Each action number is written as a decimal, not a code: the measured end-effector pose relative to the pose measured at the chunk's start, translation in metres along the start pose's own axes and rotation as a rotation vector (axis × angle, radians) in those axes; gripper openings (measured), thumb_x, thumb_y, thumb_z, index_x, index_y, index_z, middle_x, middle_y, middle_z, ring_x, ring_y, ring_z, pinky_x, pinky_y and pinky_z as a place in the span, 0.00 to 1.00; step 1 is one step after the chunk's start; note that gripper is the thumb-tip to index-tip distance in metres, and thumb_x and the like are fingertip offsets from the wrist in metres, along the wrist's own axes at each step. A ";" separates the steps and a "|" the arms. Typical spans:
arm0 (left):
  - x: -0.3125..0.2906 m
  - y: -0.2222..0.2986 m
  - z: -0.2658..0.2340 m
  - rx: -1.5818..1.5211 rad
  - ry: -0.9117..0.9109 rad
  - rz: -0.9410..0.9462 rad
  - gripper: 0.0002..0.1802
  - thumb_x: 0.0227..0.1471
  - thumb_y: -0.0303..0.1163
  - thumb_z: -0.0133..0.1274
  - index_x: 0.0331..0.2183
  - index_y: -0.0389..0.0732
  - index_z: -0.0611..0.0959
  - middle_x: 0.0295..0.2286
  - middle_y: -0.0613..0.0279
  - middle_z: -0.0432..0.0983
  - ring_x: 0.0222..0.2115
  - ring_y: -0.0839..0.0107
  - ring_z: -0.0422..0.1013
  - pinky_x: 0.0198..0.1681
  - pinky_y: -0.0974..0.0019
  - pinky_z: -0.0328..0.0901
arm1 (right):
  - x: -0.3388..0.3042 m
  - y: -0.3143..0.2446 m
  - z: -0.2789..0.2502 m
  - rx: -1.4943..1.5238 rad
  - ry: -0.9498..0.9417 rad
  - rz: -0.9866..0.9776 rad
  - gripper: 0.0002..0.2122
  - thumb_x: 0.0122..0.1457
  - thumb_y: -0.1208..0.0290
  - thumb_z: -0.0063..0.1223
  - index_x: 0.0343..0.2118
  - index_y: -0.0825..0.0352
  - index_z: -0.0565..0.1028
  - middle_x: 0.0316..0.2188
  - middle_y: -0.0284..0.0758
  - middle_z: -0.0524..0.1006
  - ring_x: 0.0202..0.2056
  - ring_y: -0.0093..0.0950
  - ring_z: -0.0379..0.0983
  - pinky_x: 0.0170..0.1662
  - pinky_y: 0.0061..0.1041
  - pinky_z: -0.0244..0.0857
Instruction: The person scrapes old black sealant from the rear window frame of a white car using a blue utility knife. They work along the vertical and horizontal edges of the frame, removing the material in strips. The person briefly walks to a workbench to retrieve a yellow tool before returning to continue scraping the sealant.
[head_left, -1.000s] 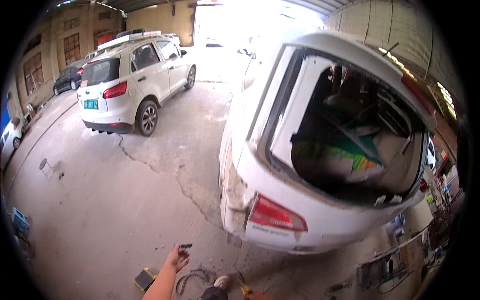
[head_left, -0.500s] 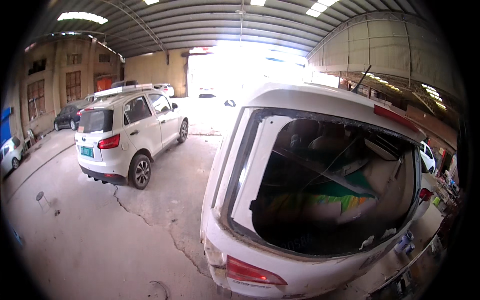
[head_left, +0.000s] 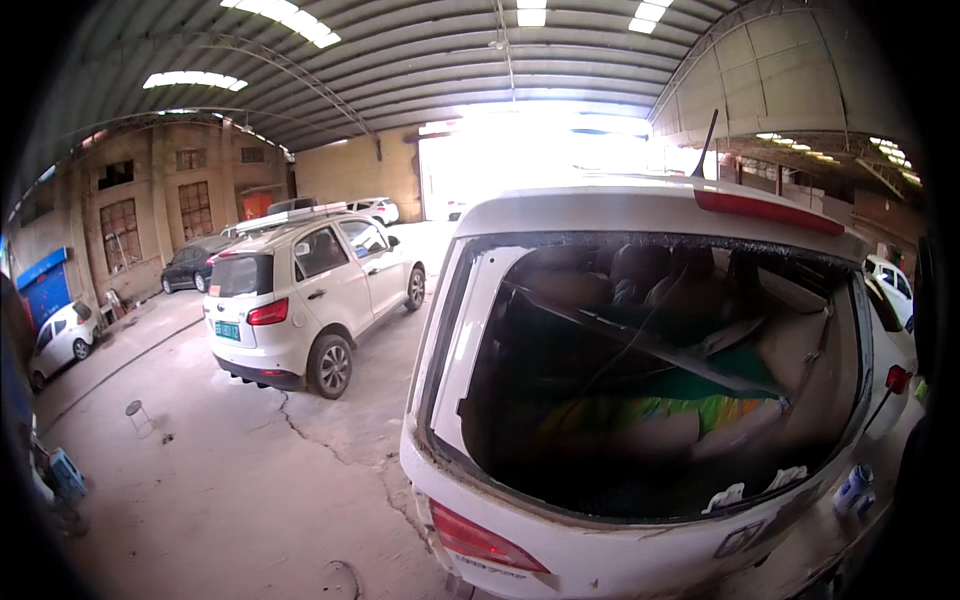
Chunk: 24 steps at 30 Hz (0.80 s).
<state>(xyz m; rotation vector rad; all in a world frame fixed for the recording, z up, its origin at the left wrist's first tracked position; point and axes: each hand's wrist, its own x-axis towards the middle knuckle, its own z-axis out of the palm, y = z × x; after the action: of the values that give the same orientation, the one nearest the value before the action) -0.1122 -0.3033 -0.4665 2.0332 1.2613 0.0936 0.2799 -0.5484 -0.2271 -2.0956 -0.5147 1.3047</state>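
Neither my left hand nor my right hand shows in the head view. Closest to me is the rear of a white car (head_left: 590,555), filling the lower right. Its rear window opening (head_left: 640,350) has no glass, and dark sealant residue runs along the frame. Through it I see dark seats (head_left: 640,270), a long grey strip (head_left: 640,345) lying slantwise, green cloth and a brightly patterned piece. White scraps (head_left: 725,497) sit on the lower edge of the opening. A red tail light (head_left: 480,540) is at the lower left corner, a red brake lamp (head_left: 770,212) on the roof edge.
A white SUV (head_left: 300,290) stands to the left, with a dark car (head_left: 188,268) and a small white car (head_left: 66,335) beyond. A stool (head_left: 135,410) is on the cracked concrete floor. Blue-and-white containers (head_left: 853,490) stand at right. Daylight floods a wide doorway (head_left: 540,165).
My view has turned and shifted, so the SUV and doorway appear further right. More of the left wall shows, and the car's window opening faces me more squarely. No hand has entered view.
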 end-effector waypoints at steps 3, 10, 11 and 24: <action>-0.022 -0.001 0.015 -0.035 -0.101 -0.143 0.25 0.47 0.51 0.52 0.30 0.34 0.81 0.29 0.44 0.77 0.30 0.52 0.73 0.35 0.47 0.66 | -0.002 0.004 -0.003 0.006 0.000 0.006 0.19 0.54 0.63 0.50 0.44 0.72 0.69 0.39 0.43 0.71 0.42 0.33 0.67 0.42 0.34 0.64; -0.008 -0.009 0.004 0.058 -0.125 -0.221 0.25 0.47 0.50 0.52 0.29 0.34 0.81 0.29 0.44 0.77 0.30 0.51 0.73 0.36 0.47 0.66 | 0.001 -0.002 0.004 0.015 0.025 0.052 0.20 0.55 0.63 0.49 0.46 0.72 0.68 0.41 0.44 0.70 0.43 0.33 0.67 0.43 0.35 0.64; -0.001 -0.013 -0.001 0.076 -0.121 -0.224 0.25 0.47 0.50 0.52 0.29 0.34 0.81 0.29 0.44 0.77 0.30 0.51 0.72 0.36 0.47 0.66 | 0.004 -0.006 0.007 0.017 0.032 0.063 0.20 0.55 0.63 0.49 0.46 0.72 0.68 0.41 0.44 0.70 0.44 0.34 0.67 0.43 0.35 0.64; 0.076 0.006 -0.017 0.183 -0.267 -0.200 0.22 0.46 0.46 0.52 0.33 0.35 0.82 0.38 0.45 0.76 0.36 0.52 0.73 0.41 0.53 0.67 | 0.008 -0.031 0.016 -0.003 0.168 0.204 0.21 0.57 0.62 0.47 0.50 0.72 0.66 0.45 0.45 0.69 0.47 0.35 0.66 0.44 0.37 0.64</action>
<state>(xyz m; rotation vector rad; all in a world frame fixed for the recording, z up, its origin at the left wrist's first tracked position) -0.0755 -0.2343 -0.4735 1.9785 1.3311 -0.3879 0.2688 -0.5165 -0.2167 -2.2834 -0.2359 1.2220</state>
